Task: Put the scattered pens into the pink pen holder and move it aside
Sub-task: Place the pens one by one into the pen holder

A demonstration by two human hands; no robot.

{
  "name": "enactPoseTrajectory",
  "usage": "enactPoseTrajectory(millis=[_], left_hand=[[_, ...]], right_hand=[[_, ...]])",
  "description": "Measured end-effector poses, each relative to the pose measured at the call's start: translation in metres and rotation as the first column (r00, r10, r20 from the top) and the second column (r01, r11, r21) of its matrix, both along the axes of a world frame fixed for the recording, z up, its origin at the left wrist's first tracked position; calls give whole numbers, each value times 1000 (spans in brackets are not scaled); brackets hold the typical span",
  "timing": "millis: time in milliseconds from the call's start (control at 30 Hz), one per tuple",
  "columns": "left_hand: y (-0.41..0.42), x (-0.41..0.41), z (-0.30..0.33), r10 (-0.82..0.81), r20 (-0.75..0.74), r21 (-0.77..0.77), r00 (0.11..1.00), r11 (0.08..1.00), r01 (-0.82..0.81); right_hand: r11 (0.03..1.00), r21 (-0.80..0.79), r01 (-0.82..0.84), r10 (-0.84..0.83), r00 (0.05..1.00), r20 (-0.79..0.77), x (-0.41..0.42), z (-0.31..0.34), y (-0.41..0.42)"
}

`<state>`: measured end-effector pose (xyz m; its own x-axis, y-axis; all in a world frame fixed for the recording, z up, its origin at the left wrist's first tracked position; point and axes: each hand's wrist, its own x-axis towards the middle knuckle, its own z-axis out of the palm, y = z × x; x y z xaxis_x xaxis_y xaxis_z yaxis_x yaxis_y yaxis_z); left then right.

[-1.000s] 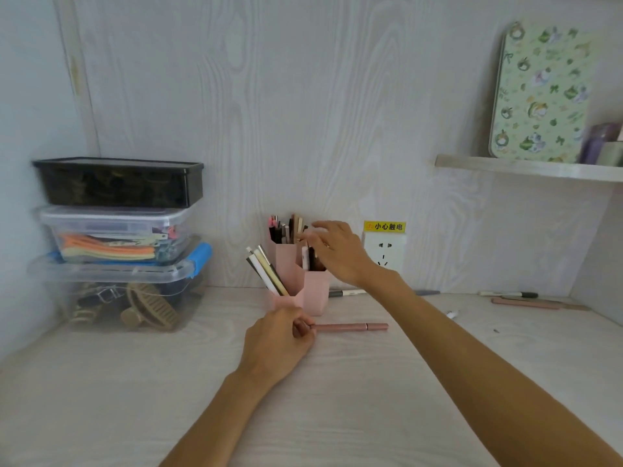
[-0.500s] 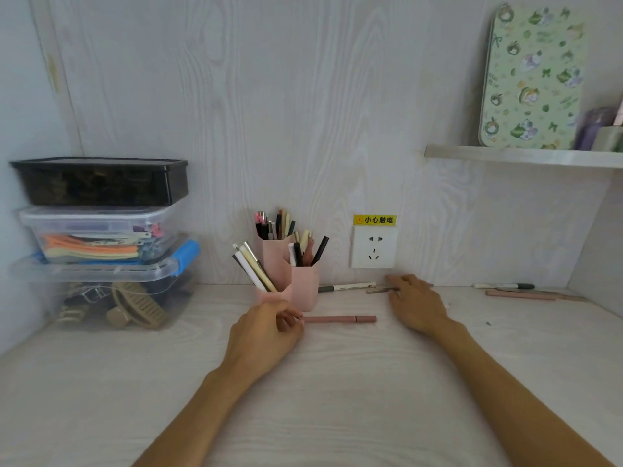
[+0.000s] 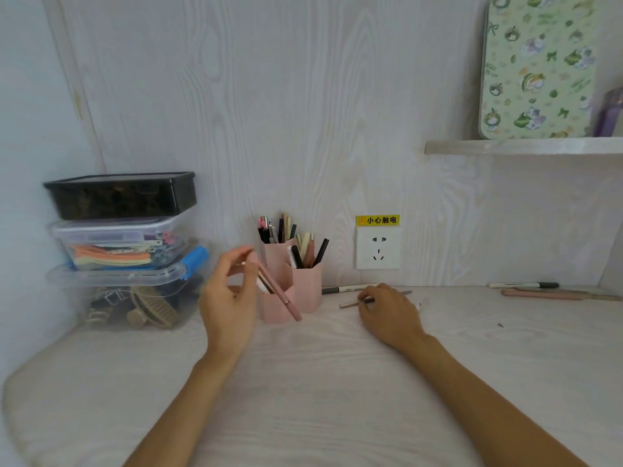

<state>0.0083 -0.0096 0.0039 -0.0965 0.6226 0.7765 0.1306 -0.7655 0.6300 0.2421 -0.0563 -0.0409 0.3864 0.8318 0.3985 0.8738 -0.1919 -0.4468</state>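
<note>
Beside the pink pen holder (image 3: 291,284), left hand (image 3: 229,298) pinched a pink pen (image 3: 279,293), tip slanting down; right hand (image 3: 387,311) fingers curled on a thin pen (image 3: 350,304) lying on desk (image 3: 303,382).

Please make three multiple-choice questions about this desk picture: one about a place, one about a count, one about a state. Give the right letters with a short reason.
1. Where does the pink pen holder stand?
A. on the shelf
B. on the desk by the back wall
C. on the boxes

2. How many storage boxes are stacked at the left?
A. two
B. three
C. five

3. What does the left hand do?
A. holds a pink pen lifted off the desk
B. lies flat on the desk
C. grips the holder

Answers: 1 B, it stands on the desk, left of the socket. 2 B, a black box lies on two clear ones. 3 A, the fingers pinch the tilted pen.
</note>
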Motion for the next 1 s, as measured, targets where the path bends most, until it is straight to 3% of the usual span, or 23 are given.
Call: enactPoseTrajectory(millis=[133, 233, 300, 400, 533, 633, 733, 833, 933, 1000], left_hand=[[5, -5, 27, 121, 232, 86, 965, 986, -144], [10, 0, 37, 181, 234, 71, 955, 977, -202], [16, 4, 33, 226, 143, 55, 964, 970, -235], [27, 12, 15, 317, -105, -2, 943, 948, -319], [37, 17, 1, 434, -443, 111, 784, 895, -433], [39, 19, 3, 507, -544, 243, 669, 858, -453], [27, 24, -1, 500, -419, 212, 758, 866, -453], [8, 30, -6, 381, -273, 220, 884, 919, -328], [-11, 39, -8, 249, -354, 315, 902, 939, -135], [-23, 47, -12, 198, -437, 382, 878, 924, -18]], right_hand=[[996, 2, -90, 90, 996, -21, 3, 4, -1], [992, -30, -123, 123, 992, -21, 6, 4, -2], [990, -42, -138, 137, 990, -20, 6, 5, -4], [988, -34, -148, 147, 989, -30, 6, 7, -5], [984, 10, -176, 176, 984, 25, 4, 8, -6], [975, 11, -222, 218, 963, 157, 0, 11, -4], [955, -12, -297, 294, 940, 171, -4, 13, -2], [938, -25, -346, 345, 923, 169, -5, 14, -2], [927, 61, -369, 364, 927, 87, -4, 17, -3], [914, 255, -315, 338, 940, -53, -2, 23, -3]])
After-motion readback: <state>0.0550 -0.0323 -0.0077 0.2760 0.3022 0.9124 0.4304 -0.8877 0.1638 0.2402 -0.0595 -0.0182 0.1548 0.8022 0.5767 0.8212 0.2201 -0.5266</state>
